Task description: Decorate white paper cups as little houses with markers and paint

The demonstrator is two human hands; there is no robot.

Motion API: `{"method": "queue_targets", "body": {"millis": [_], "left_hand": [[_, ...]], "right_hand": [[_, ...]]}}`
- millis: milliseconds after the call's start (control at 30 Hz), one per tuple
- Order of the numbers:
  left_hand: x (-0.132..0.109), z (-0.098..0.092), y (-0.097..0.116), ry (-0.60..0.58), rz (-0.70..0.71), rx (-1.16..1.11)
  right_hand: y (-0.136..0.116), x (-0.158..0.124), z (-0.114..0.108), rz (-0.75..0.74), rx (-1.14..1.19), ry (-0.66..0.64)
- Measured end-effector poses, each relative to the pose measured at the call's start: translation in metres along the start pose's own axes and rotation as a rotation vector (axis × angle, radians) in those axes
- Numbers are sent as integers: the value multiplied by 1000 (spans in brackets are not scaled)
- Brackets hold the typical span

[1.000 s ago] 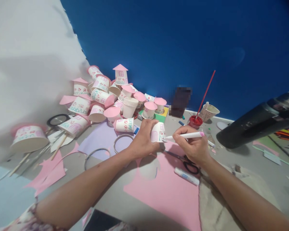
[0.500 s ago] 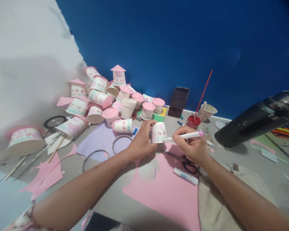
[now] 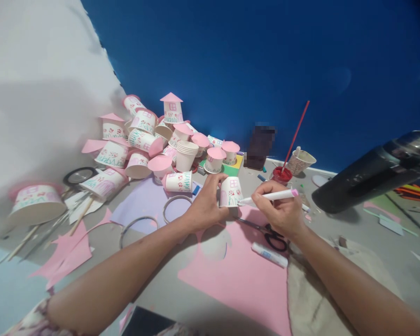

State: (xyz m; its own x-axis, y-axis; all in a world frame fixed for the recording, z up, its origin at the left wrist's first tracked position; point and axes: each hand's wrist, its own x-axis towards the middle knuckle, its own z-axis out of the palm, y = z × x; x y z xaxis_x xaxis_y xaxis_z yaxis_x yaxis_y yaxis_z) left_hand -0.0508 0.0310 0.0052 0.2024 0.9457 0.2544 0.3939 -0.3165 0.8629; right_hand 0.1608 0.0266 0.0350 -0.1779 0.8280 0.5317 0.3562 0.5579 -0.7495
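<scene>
My left hand (image 3: 206, 205) is closed around the side of a white paper cup (image 3: 231, 192), which stands upside down with a pink window, a pink door, red flowers and green strokes drawn on it. A white marker (image 3: 271, 196) with a pink end is pinched in my right hand (image 3: 282, 212). Its tip meets the cup's lower right side, by the green strokes. Beneath both hands lies pink paper (image 3: 245, 280) with a round cut-out. Scissors (image 3: 275, 238) with dark handles rest just under my right hand, beside a glue stick (image 3: 269, 255).
Several decorated paper cups (image 3: 143, 120) with pink cone roofs are piled at the left. Along the back are a phone (image 3: 259, 148), a red pot (image 3: 282, 174) with a red stick and a patterned cup (image 3: 301, 162). A large dark bottle (image 3: 367, 172) leans in from the right.
The marker tip has shifted slightly to the right and up along the cup's lower edge, with my right hand. My left hand and the cup stay nearly still.
</scene>
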Motion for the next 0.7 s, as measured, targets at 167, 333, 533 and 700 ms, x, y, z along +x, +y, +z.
{"method": "queue_targets", "body": {"millis": [167, 333, 533, 700], "left_hand": [[-1, 1, -1, -6, 14, -2], [0, 1, -2, -7, 20, 2], [0, 0, -4, -19, 1, -62], [1, 1, -9, -19, 6, -136]], "right_hand": [[-2, -3, 5, 23, 25, -68], [-1, -1, 3, 19, 27, -35], [4, 5, -7, 10, 18, 69], [4, 5, -10, -13, 25, 81]]}}
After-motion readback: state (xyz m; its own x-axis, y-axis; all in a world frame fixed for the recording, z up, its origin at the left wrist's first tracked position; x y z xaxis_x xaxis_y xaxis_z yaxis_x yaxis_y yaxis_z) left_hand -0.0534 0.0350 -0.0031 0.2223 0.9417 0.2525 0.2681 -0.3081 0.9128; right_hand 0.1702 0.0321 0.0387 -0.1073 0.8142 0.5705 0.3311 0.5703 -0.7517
